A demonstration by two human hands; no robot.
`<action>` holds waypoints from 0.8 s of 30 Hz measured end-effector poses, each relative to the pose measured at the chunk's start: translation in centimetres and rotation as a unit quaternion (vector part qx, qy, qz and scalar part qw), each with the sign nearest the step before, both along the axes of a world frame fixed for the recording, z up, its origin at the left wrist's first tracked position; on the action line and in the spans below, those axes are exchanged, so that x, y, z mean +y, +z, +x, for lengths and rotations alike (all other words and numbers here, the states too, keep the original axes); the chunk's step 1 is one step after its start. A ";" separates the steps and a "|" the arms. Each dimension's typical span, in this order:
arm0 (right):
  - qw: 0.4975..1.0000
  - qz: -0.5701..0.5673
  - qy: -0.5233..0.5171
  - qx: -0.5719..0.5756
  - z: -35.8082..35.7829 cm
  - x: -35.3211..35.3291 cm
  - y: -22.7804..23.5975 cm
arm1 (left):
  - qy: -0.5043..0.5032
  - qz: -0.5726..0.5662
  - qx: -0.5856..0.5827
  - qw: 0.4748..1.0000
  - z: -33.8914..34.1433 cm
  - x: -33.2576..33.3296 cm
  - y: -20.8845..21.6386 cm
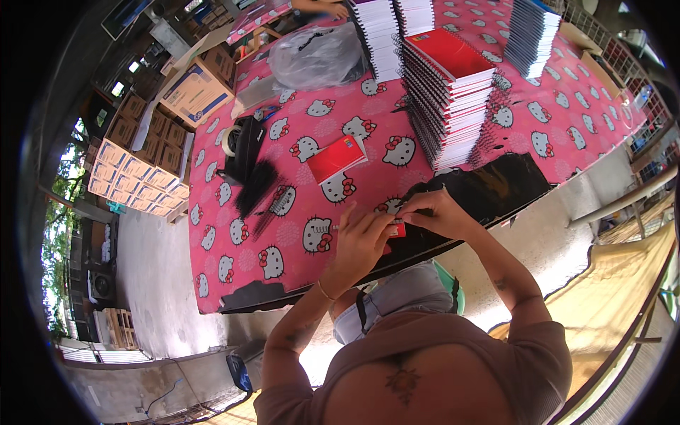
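Note:
Near the table's front edge, both my hands are closed around a small red notebook [399, 231]. My left hand [363, 237] grips it from the left, covering most of it. A thin spiral coil [326, 229] sticks out past the left side of that hand. My right hand [443, 214] pinches at the notebook's upper edge with thumb and finger; the exact point of contact is hidden. Farther up the cloth lies a small red notepad [336, 159] with pale pages at its edge. To its right rises a tall stack of red spiral notebooks [451, 95].
Left on the pink cloth are loose black coils [258, 185], a black tape dispenser [246, 145] and scissors [266, 113]. Farther back sit a clear plastic bag [315, 60] and dark spiral notebooks [533, 35]. Cartons [145, 159] stand left. Another person's hand [333, 10] shows at the top.

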State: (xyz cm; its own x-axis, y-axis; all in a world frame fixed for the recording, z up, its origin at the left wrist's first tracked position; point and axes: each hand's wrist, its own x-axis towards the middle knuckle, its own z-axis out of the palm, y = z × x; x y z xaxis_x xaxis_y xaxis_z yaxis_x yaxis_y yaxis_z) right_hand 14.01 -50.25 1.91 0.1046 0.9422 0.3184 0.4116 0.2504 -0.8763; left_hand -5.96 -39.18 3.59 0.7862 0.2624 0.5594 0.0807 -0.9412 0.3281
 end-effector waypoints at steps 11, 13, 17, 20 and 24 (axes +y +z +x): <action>0.997 0.050 0.015 -0.065 0.0 0.5 0.5 | 0.018 0.015 0.025 0.999 0.0 0.0 0.9; 0.992 0.091 -0.011 -0.090 -1.1 0.7 -0.2 | 0.028 0.051 0.050 0.997 -0.1 -0.3 1.3; 0.983 0.058 -0.155 -0.079 -2.5 -0.2 1.0 | 0.010 0.025 0.110 0.994 0.0 0.0 3.7; 0.918 0.251 -0.275 -0.139 -0.7 -1.8 8.8 | 0.012 0.077 0.026 0.997 1.9 1.3 11.2; 0.838 0.272 -0.443 -0.166 6.5 -1.8 14.9 | -0.080 0.159 -0.251 0.952 10.3 5.0 18.5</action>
State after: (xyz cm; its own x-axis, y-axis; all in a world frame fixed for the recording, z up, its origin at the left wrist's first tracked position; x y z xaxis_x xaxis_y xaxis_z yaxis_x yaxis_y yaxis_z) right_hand 20.47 -52.02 16.76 0.5073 0.2476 0.8255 0.8455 0.0426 -0.5323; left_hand 4.30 -34.14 22.08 0.4155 -0.0841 0.9057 -0.1642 -0.9863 -0.0162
